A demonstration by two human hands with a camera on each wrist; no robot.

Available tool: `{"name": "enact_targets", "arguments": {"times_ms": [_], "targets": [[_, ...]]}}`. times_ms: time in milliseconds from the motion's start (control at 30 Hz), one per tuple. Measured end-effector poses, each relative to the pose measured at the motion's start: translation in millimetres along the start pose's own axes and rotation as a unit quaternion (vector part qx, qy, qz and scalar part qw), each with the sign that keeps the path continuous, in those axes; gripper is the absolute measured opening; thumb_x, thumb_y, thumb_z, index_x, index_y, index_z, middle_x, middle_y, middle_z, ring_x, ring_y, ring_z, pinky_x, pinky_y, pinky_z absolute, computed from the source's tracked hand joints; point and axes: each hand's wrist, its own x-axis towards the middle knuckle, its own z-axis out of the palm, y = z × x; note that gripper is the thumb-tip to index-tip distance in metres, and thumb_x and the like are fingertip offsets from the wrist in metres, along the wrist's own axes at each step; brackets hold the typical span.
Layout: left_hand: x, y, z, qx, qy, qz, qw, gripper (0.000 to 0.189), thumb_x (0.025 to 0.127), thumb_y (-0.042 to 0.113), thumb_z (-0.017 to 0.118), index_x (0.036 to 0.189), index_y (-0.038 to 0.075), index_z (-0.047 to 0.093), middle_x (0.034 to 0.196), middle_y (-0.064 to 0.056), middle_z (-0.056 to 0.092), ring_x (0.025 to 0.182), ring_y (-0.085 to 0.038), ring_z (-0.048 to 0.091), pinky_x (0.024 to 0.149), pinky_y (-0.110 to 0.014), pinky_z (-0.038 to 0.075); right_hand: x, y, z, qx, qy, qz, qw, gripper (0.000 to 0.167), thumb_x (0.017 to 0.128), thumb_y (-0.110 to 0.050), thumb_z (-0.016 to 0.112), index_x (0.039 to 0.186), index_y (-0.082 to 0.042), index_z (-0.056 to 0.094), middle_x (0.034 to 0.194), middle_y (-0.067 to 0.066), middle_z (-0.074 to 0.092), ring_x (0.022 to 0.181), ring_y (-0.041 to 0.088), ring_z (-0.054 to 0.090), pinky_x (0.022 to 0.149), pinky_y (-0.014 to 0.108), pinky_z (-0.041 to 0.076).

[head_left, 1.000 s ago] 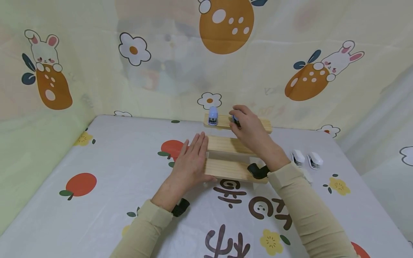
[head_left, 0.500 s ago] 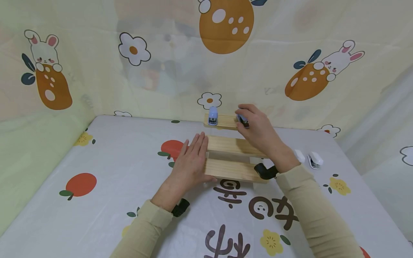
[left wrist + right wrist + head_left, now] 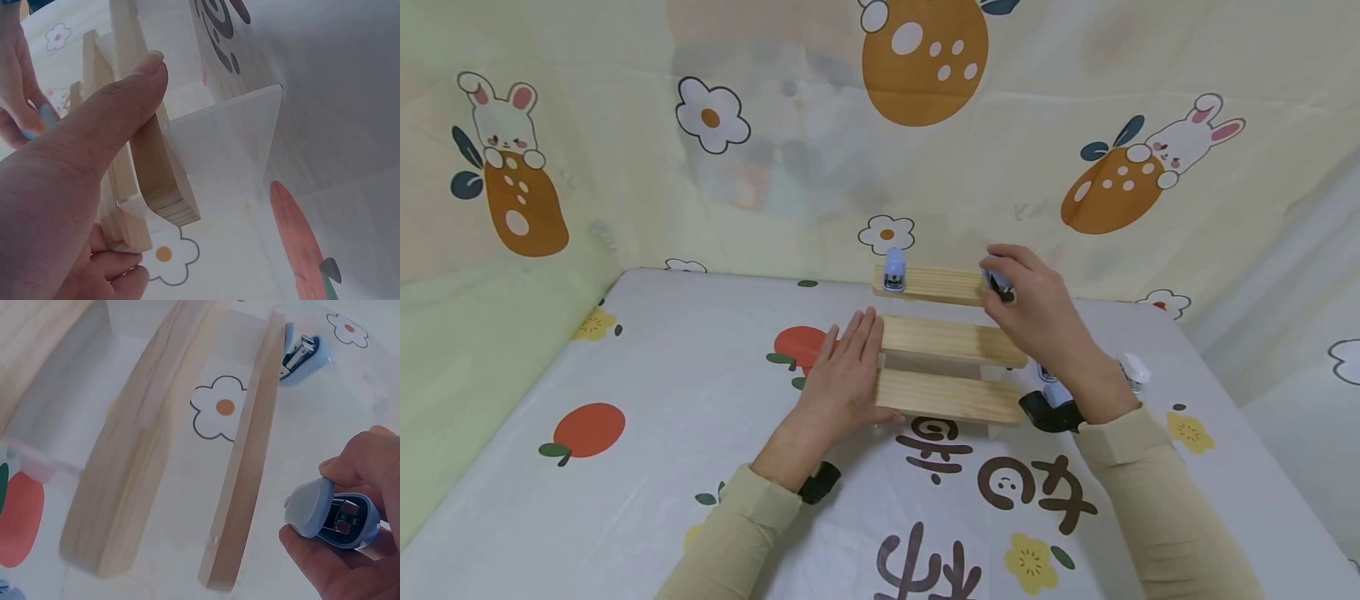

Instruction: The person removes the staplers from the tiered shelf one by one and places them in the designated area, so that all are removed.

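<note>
Blue mini stapler [image 3: 319, 511] at 1 o'clock of the tiered wooden rack [image 3: 955, 337], contact unclear, pinched by right hand [image 3: 1037, 308], left hand [image 3: 841, 382] spread against the rack's 9 o'clock end; judged light, stiff, slightly slippery, best gripped across its casing.

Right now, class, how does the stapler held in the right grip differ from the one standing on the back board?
Hold: the held stapler is pinched in the right grip; the standing stapler has no hand on it.
Place: the held stapler is near the right end of the back board, the standing stapler on its left end.
Shared: both are light blue with metal parts inside.
</note>
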Motion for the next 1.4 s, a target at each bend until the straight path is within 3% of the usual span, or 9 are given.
{"name": "enact_targets", "arguments": {"times_ms": [300,567,700,833,900,1100,1167,1333,1400], "targets": [[1.2,-0.3,-0.1,0.005,-0.003,-0.001,1.0000,0.134,0.060,0.062,0.087,0.157,0.002,0.016,0.167,-0.013,0.016,0.155,-0.027,0.016,0.126,-0.047,0.016,-18.4,8,-7,0.002,0.030,-0.004,0.9996,0.031,0.084,0.007,0.067,0.115,0.008,0.066,0.131,0.021,0.060,0.117,0.036,0.060,0.093,0.053,0.055],[1.3,-0.6,0.2,0.002,-0.004,-0.002,1.0000,0.135,0.060,0.061,0.087,0.157,0.002,0.016,0.167,-0.013,0.015,0.155,-0.027,0.015,0.126,-0.047,0.015,-35.8,19,-9,-0.014,0.054,-0.007,0.9984,0.030,0.083,0.006,0.068,0.113,0.008,0.066,0.127,0.021,0.062,0.105,0.034,0.065,0.083,0.050,0.058],[1.3,-0.5,0.3,0.005,-0.008,-0.004,1.0000,0.135,0.060,0.061,0.087,0.158,0.002,0.015,0.167,-0.012,0.015,0.155,-0.027,0.014,0.126,-0.047,0.015,-45.3,22,-10,-0.024,0.058,-0.004,0.9980,0.031,0.082,0.005,0.068,0.113,0.006,0.067,0.127,0.019,0.062,0.102,0.032,0.066,0.079,0.030,0.057],[1.2,-0.6,0.2,0.006,-0.010,-0.003,0.9999,0.135,0.061,0.062,0.087,0.158,0.002,0.015,0.167,-0.012,0.014,0.155,-0.027,0.014,0.126,-0.047,0.015,-53.2,22,-12,-0.020,0.061,0.007,0.9979,0.032,0.082,0.005,0.069,0.114,0.004,0.068,0.129,0.018,0.062,0.106,0.032,0.065,0.082,0.000,0.040],[1.2,-1.0,0.2,0.005,-0.010,-0.003,0.9999,0.135,0.061,0.061,0.087,0.158,0.002,0.015,0.167,-0.013,0.014,0.155,-0.027,0.014,0.126,-0.047,0.015,-56.9,21,-14,-0.014,0.061,0.014,0.9979,0.033,0.082,0.005,0.069,0.115,0.004,0.068,0.130,0.018,0.062,0.108,0.033,0.064,0.085,-0.006,0.032],[1.0,-0.8,-0.5,0.001,-0.009,-0.004,0.9999,0.135,0.061,0.061,0.087,0.158,0.002,0.015,0.167,-0.013,0.014,0.155,-0.027,0.013,0.126,-0.047,0.014,-69.9,20,-19,-0.004,0.062,0.039,0.9973,0.035,0.081,0.007,0.069,0.116,0.004,0.068,0.132,0.019,0.060,0.112,0.035,0.062,0.088,-0.008,0.025],[1.0,-0.8,-0.5,0.001,-0.011,-0.004,0.9999,0.135,0.061,0.061,0.087,0.158,0.002,0.014,0.167,-0.012,0.014,0.155,-0.027,0.013,0.127,-0.047,0.013,-74.4,22,-19,-0.004,0.063,0.048,0.9969,0.034,0.082,0.006,0.070,0.115,0.003,0.068,0.132,0.018,0.061,0.112,0.035,0.062,0.090,-0.005,0.033],[0.8,-0.3,0.1,0.004,-0.010,-0.003,0.9999,0.134,0.061,0.061,0.087,0.158,0.002,0.015,0.167,-0.013,0.014,0.155,-0.027,0.014,0.126,-0.048,0.015,-83.9,26,-21,-0.012,0.053,0.082,0.9951,0.034,0.083,0.004,0.070,0.117,0.002,0.068,0.134,0.016,0.060,0.117,0.033,0.060,0.090,-0.006,0.032],[0.6,0.1,0.1,0.005,-0.011,-0.004,0.9999,0.134,0.062,0.061,0.087,0.158,0.002,0.014,0.167,-0.013,0.014,0.155,-0.027,0.014,0.126,-0.048,0.015,-86.3,28,-22,-0.014,0.050,0.089,0.9947,0.034,0.083,0.004,0.070,0.117,0.003,0.067,0.134,0.016,0.059,0.118,0.033,0.060,0.088,-0.010,0.023]]}}
